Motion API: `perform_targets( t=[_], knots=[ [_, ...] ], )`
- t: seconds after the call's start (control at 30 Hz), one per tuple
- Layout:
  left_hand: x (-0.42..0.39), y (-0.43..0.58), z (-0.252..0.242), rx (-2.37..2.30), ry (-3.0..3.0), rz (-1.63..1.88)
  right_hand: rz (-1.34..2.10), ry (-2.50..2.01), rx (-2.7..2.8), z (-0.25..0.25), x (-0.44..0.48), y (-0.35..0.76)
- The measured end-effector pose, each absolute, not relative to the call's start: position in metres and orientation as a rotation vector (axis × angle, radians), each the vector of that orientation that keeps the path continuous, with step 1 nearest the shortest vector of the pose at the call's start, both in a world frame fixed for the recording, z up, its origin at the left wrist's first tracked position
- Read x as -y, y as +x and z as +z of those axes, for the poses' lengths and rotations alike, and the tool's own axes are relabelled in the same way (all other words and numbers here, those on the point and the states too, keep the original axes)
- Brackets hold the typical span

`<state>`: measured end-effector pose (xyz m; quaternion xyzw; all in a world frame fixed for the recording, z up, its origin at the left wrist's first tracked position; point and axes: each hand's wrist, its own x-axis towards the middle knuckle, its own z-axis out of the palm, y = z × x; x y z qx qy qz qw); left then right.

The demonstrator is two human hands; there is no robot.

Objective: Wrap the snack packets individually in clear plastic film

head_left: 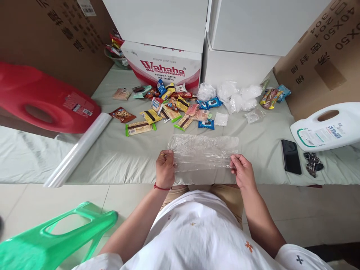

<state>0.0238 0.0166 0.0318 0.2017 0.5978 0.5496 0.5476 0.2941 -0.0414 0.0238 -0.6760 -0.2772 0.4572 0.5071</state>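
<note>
A clear plastic bag (204, 152), crinkled and stretched flat between my two hands, lies at the front of the covered table. My left hand (165, 167) pinches its left edge; a red cord bracelet circles that wrist. At the opposite edge my right hand (242, 169) grips the plastic between thumb and fingers. Just beyond the bag is a loose pile of packaged snacks: a long biscuit pack (140, 128), a yellow packet (151, 116) and a blue packet (206, 124) among several others. Crumpled clear plastic bags (239, 97) sit behind to the right.
A roll of clear film (78, 150) and a red jug (42, 97) lie on the left. To the right are a phone (291, 156), keys (313, 164) and a white jug (329, 127). Boxes (165, 67) line the back. A green stool (56, 236) stands on the floor.
</note>
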Motion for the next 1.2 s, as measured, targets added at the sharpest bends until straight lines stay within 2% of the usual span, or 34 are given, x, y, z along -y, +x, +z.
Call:
perform_targets(
  t=[0.07, 0.13, 0.2, 0.23, 0.37, 0.5, 0.63, 0.8, 0.9, 1.07, 1.2],
  knots=[
    [-0.016, 0.023, 0.03, -1.42, 0.47, 1.28, 0.852, -1.781, 0.899, 0.022, 0.043, 0.298],
    [-0.015, 0.026, 0.029, -1.402, 0.476, 1.264, 0.445, -1.831, 1.143, 0.028, 0.044, 0.293],
    [-0.014, 0.03, 0.028, -1.378, 0.494, 1.249, 0.178, -1.705, 1.393, 0.04, 0.045, 0.279],
    [-0.013, 0.032, 0.029, -1.368, 0.502, 1.245, 0.153, -1.605, 1.534, 0.045, 0.044, 0.268],
    [-0.012, 0.037, 0.034, -1.309, 0.513, 1.234, 0.341, -1.365, 2.008, 0.049, 0.034, 0.218],
    [-0.011, 0.033, 0.038, -1.253, 0.48, 1.224, 0.542, -1.369, 2.078, 0.033, 0.024, 0.196],
    [-0.009, 0.024, 0.035, -1.231, 0.477, 1.212, 0.822, -1.356, 1.835, 0.034, 0.019, 0.203],
    [-0.008, 0.007, 0.039, -1.116, 0.497, 1.067, 1.3, -1.329, 1.256, 0.051, 0.012, 0.224],
    [-0.017, -0.015, 0.045, -1.057, 0.591, 0.883, 1.29, -1.414, 0.984, 0.059, 0.003, 0.243],
    [-0.057, -0.057, 0.042, -0.993, 0.993, 0.572, 1.283, -1.507, 0.829, 0.056, -0.018, 0.272],
    [-0.099, -0.075, 0.033, -1.13, 1.392, 0.59, 1.247, -1.539, 0.817, 0.037, -0.029, 0.273]
  ],
)
